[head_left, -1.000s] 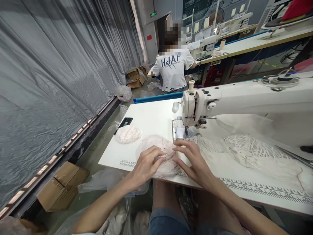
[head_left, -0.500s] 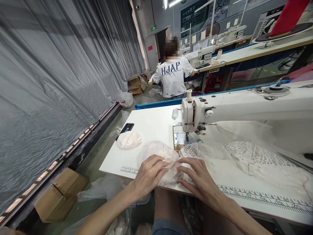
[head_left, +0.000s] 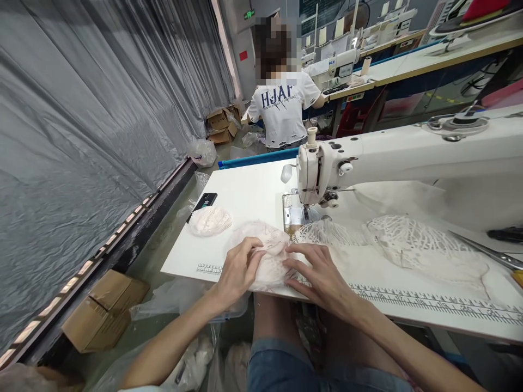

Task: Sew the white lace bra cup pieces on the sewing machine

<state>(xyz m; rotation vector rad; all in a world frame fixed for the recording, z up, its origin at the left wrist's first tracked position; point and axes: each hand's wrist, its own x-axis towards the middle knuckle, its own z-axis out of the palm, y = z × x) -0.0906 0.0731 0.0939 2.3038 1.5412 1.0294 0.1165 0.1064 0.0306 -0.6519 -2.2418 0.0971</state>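
A pale pink piece of lace and mesh fabric (head_left: 267, 233) lies bunched near the front edge of the sewing table. My left hand (head_left: 239, 270) pinches its left side between thumb and fingers. On the opposite side, my right hand (head_left: 321, 274) grips the edge with bent fingers; its thumb is hidden. Just behind the fabric stands a white sewing machine (head_left: 314, 174), its needle area above a metal plate (head_left: 293, 211). White openwork lace (head_left: 327, 233) lies right of the plate, and a larger lace piece (head_left: 408, 239) is farther right.
A rounded lace piece (head_left: 210, 221) partly covers a black phone (head_left: 206, 201) at left. Scissors (head_left: 486, 250) lie at right. A printed ruler (head_left: 408, 299) runs along the table's front. Cardboard boxes (head_left: 104, 310) stand on the floor. A co-worker (head_left: 281, 109) sits ahead.
The view has tipped down and shifted slightly, so the scene sits differently in frame. Both hands stay on the pink fabric, with their fingers slightly repositioned.
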